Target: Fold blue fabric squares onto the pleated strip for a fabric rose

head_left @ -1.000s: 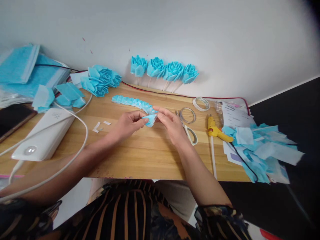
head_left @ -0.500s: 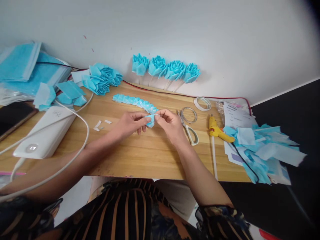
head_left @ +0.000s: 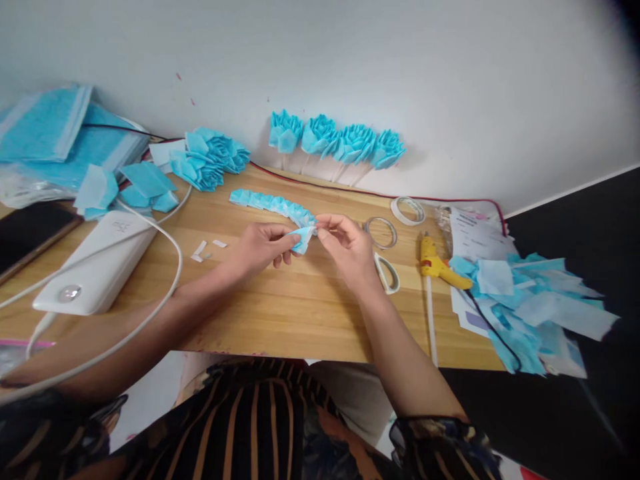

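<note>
My left hand (head_left: 267, 245) pinches a small folded blue fabric petal (head_left: 301, 241) between thumb and fingers. My right hand (head_left: 347, 250) is at the petal's right end, its thumb and index finger close together on the pale edge. Just behind the hands, a curved row of overlapping blue petals (head_left: 273, 202) lies on the table. Under and beside my right hand is a pair of scissors, with one white handle loop (head_left: 387, 273) showing and the rest hidden.
Blue fabric flowers on stems (head_left: 320, 135) lean against the wall. Tape rolls (head_left: 407, 210), a yellow glue gun (head_left: 434, 260) and fabric scraps (head_left: 535, 300) lie right. A white power bank (head_left: 95, 263) stands left; its cable (head_left: 177, 267) crosses my left forearm.
My right thumb has slid back toward the petal's right edge, uncovering more of it. My left hand keeps its pinch. The whole view has shifted slightly.
</note>
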Available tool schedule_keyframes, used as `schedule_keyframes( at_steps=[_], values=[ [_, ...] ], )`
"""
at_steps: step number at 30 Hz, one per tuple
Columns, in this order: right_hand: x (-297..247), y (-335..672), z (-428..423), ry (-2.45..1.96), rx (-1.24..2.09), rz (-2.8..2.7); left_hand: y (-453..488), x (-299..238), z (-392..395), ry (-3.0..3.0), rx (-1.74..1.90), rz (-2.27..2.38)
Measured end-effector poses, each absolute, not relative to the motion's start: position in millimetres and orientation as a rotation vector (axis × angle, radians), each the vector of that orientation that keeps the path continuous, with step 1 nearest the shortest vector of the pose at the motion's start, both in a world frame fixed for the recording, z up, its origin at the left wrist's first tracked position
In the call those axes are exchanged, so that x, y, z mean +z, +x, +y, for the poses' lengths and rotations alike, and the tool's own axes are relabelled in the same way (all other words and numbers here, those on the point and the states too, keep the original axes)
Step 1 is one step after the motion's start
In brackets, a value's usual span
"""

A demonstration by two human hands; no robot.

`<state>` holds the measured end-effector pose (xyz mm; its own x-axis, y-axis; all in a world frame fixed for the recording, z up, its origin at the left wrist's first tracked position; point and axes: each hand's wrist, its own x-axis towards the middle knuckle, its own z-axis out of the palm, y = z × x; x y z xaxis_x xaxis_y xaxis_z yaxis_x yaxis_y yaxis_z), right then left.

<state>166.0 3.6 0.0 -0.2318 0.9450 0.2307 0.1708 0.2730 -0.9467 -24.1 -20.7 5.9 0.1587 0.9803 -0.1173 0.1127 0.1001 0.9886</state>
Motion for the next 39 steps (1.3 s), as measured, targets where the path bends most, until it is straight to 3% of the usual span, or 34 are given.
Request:
schedule_keyframes(
  at_steps=[18,31,39],
  values=[
    [1.6,161.8,-5.7,-0.930,0.519,-1.925,-23.8,5.0,-18.2,1.169,0.911,1.255],
    [-11.4,163.0,7.4,-0.939,1.338,-1.582,-25.2,6.3,-22.7,1.303,0.933,1.161],
    [-11.0,160.6,4.8,-0.961,1.382,-1.570,-23.4,3.4,-21.7,1.425,0.904,1.197]
  ],
)
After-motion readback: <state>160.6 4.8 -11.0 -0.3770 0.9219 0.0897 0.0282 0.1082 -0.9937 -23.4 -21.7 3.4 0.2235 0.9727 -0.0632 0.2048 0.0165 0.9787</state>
